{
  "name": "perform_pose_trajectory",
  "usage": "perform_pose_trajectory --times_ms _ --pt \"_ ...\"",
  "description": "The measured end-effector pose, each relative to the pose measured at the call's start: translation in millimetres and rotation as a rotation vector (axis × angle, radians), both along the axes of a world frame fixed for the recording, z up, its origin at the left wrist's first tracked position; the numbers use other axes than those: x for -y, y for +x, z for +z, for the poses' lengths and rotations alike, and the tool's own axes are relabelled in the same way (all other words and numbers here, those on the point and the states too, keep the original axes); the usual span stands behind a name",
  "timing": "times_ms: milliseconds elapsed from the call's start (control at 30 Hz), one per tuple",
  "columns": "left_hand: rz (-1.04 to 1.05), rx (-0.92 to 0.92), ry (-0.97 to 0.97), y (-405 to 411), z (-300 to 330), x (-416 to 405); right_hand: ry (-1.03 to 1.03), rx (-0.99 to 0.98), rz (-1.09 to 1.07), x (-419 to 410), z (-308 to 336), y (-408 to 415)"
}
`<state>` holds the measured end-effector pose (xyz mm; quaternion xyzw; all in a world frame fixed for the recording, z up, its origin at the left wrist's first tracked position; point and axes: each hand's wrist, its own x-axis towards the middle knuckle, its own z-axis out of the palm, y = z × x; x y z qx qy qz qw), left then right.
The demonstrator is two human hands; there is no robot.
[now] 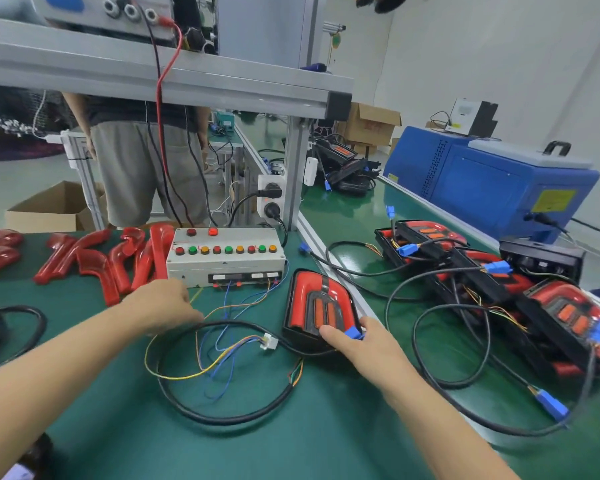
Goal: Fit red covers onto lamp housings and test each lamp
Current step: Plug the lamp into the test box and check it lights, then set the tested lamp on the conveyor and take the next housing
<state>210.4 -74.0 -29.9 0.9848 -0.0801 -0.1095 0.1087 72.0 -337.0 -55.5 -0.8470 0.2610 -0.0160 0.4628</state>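
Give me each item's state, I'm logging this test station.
lamp: red cover fitted, unlit, flat on the mat.
blue connector: at the right hand, unplugged.
white connector: loose, unmated.
left hand: curled at the black cable.
test box: one top button lit red.
spare red covers: loose, unfitted.

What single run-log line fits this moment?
left hand: on black cable | right hand: holds blue connector at lamp | test box: untouched

head view | worn on head | faces forward and down | close over green bench | only one view
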Motion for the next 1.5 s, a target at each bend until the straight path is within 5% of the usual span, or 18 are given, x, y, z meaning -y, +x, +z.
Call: perform_pose_trajectory --times_ms 200,400,633,800,933,1033,1133,1233,1400,1500 --pt "0.000 -0.314 -0.181 -4.1 -3.3 -1.4 0.171 -0.111 -0.031 5.5 12.0 12.9" --pt "-0.106 -0.035 -0.406 -3.8 9.9 8.7 0.313 -0.070 -0.039 -0.3 12.0 24.9" --pt "-0.057 -0.097 -0.706 -13.8 3.2 35.5 0.674 0.026 -0.065 -7.3 10.8 28.5" --pt "0.072 -0.485 -1.259 -14.1 26.0 49.1 0.955 0.201 -0.206 17.7 21.9 16.5" --pt "-0.101 -0.749 -1.577 -18.0 42.5 53.4 1.192 0.469 -0.257 49.6 57.7 8.5" --pt "-0.396 -0.782 -1.385 -24.2 30.8 49.4 1.246 0.672 -0.311 77.0 91.2 10.3" --pt "-0.752 -0.612 -0.793 -40.0 12.0 45.4 1.196 0.815 -0.387 106.5 120.6 16.6" --pt "-0.891 -0.254 -0.268 -43.1 -13.8 46.9 1.140 0.916 -0.474 132.1 141.4 25.9" --pt "-0.586 0.095 -0.361 -43.2 -19.9 42.5 0.994 0.930 -0.536 161.4 152.2 40.2" --pt "-0.421 0.389 -0.212 -34.3 -12.4 46.8 0.994 0.880 -0.530 162.6 142.6 43.7"
